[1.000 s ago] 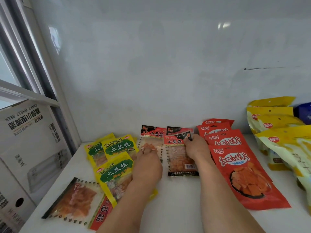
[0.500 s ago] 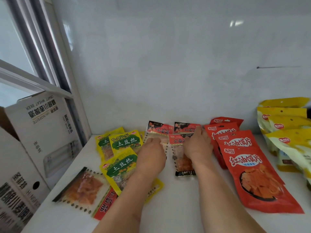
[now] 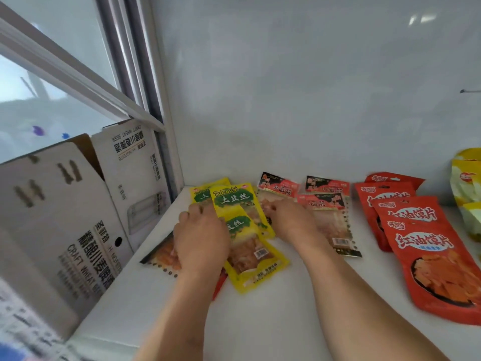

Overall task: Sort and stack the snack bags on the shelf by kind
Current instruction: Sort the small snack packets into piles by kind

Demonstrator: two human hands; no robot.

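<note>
On the white shelf (image 3: 286,321), 3 yellow bags (image 3: 234,201), hands' grip unclear

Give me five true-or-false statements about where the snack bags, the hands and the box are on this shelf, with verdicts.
1. The big red bags lie right of the yellow bags. True.
2. The left hand rests on the big red bags. False: it is at the yellow bags.
3. A cardboard box stands left of the shelf. True.
4. The right hand is lifted high above the shelf. False: it is down among the bags.
5. All the yellow bags stand upright. False: they lie flat.
</note>
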